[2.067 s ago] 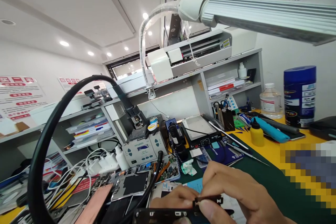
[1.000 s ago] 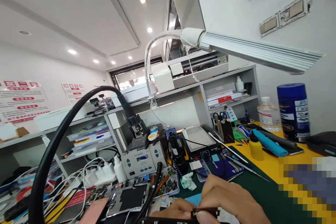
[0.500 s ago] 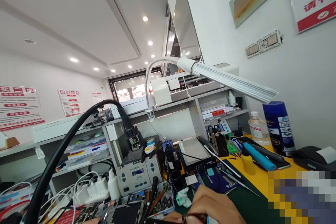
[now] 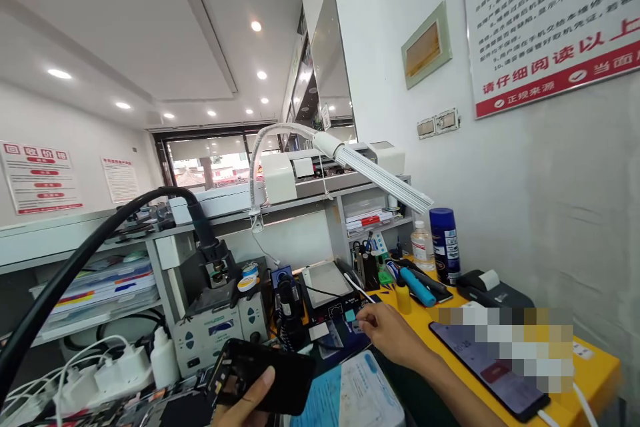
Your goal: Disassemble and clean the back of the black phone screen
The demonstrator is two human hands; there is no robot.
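My left hand grips a partly opened black phone, its thumb across the surface; bare inner parts show at the phone's left end. Above the dark mat, my right hand reaches forward with its fingers curled together at the tools beside a small teal square. What its fingertips hold, if anything, is too small to make out. Below and between the hands lies a blue and white box with print on it.
A hot-air station stands behind the phone, with a white power strip to its left. A lit phone lies on the yellow table at right. A spray can and a lamp are further back.
The view has turned right and down. My hands, close together at the bottom edge before, are now apart: the left holds up the phone, the right reaches toward the tools. The printed box shows.
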